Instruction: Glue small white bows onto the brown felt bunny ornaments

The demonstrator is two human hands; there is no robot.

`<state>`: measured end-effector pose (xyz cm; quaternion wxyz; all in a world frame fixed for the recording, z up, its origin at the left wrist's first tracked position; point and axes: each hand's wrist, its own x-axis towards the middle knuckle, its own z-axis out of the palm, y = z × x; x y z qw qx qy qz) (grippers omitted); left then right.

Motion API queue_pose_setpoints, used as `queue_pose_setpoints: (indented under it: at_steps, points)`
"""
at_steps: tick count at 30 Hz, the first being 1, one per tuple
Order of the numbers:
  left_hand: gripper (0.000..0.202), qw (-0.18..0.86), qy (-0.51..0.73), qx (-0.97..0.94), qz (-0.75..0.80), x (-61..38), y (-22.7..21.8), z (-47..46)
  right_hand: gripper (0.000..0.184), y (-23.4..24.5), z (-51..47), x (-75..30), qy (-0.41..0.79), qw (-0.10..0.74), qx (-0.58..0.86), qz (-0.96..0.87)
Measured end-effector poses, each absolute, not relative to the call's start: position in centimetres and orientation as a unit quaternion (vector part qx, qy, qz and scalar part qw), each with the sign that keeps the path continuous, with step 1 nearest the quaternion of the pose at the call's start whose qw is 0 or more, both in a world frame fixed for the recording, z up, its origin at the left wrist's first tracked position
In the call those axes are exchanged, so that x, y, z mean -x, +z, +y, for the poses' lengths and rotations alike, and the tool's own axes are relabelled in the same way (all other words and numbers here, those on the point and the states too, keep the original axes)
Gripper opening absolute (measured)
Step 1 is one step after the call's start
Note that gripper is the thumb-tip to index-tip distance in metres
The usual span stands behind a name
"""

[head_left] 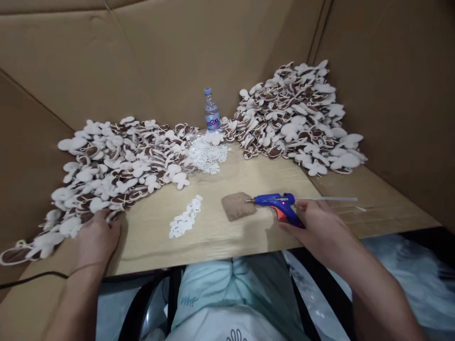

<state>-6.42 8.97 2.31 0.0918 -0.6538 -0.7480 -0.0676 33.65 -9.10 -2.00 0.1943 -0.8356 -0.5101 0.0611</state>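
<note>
My right hand (318, 227) is closed around the handle of a blue hot glue gun (275, 200) with an orange trigger. A red light glows on the gun, and a clear glue stick (330, 199) sticks out of its back. Its metal nozzle lies over a brown felt pad (237, 206). At the near edge of the left pile (117, 166) of white and brown felt pieces with cream cords, my left hand (97, 239) has its fingers curled on a felt piece (99, 204); the fingertips are partly hidden. Small white tags (186, 218) lie in a strip between my hands.
Another heap of felt pieces (295, 113) rises at the back right. A water bottle (212, 113) stands by the back cardboard wall (199, 52), behind a heap of white tags (209, 154) on clear plastic. A black cable (35, 276) runs in from the left. Cardboard covers the table (152, 251).
</note>
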Motion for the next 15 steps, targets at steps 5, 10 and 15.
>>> queue_pose_setpoints:
  at_steps: [5,10,15]
  points:
    - [0.046,0.046,-0.209,0.625,-0.75,7.1,2.2,7.1,0.033,-1.5,-8.3,-32.3,0.138,0.093,0.867,-0.47]
    - [0.028,-0.064,-0.339,0.656,-0.671,6.0,1.0,4.5,0.02,-2.1,-8.1,-32.1,0.123,0.127,0.857,-0.485]
    - [0.03,-0.336,-0.47,0.644,-0.502,1.6,0.8,1.6,0.013,-2.3,-8.2,-32.9,0.105,0.163,0.844,-0.501]
